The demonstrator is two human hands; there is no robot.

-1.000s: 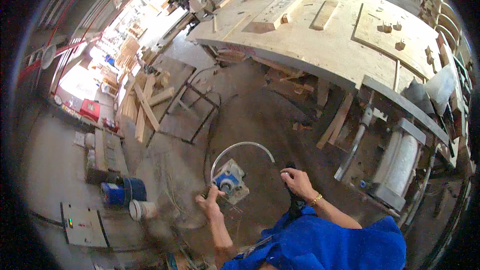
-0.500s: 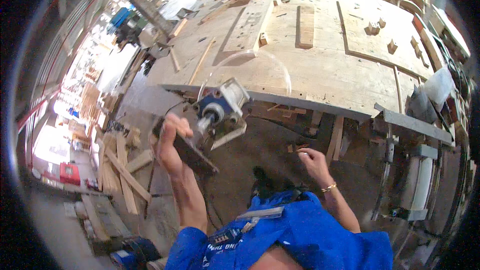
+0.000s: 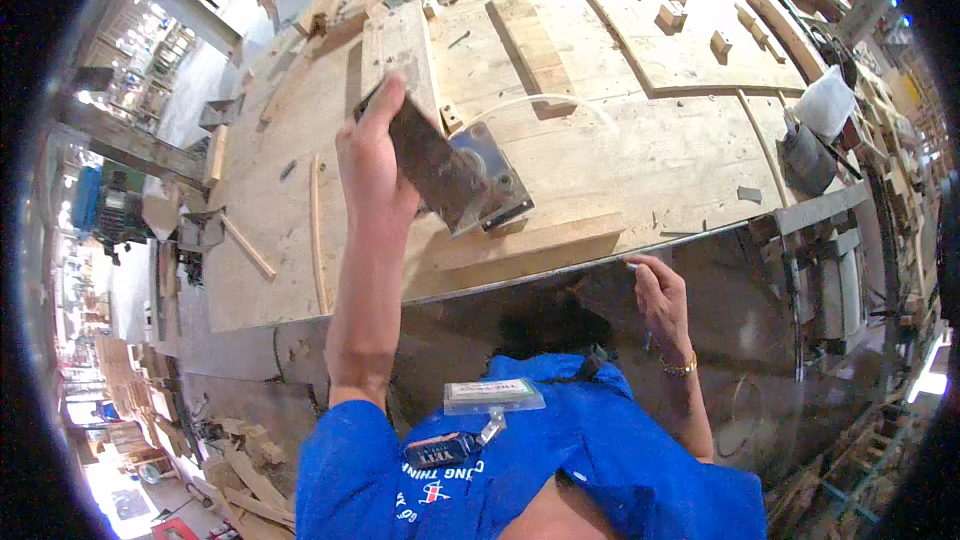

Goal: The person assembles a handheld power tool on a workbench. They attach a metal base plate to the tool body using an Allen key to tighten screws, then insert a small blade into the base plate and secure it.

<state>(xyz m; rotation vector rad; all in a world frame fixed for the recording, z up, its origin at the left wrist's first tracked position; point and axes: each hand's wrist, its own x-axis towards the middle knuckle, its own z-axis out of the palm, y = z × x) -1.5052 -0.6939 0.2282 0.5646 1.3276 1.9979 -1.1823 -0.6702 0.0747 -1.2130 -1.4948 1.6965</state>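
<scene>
My left hand (image 3: pixel 375 150), raised over the bench, is closed on a router-like power tool (image 3: pixel 432 155) with a flat dark plate and a blue-and-metal body. The plate faces me and hides part of the body. A pale clear hose (image 3: pixel 540 100) curves away from the tool. Below it, a light wooden board (image 3: pixel 530 252) lies along the bench's near edge. My right hand (image 3: pixel 660 295) is just off that edge, its fingers curled together. Something small shows at its fingertips, too small to name.
The wooden workbench (image 3: pixel 640 160) carries boards (image 3: pixel 530 45), thin strips (image 3: pixel 318 230), and several small blocks (image 3: pixel 672 12). A dark container with a white bag (image 3: pixel 825 105) stands at the right end, near a metal clamp frame (image 3: pixel 820 210). Scrap wood (image 3: pixel 255 480) lies at lower left.
My left hand has lifted the tool up and over the bench, turning its plate toward me. I have come closer to the bench. My right hand has risen slightly beside the edge.
</scene>
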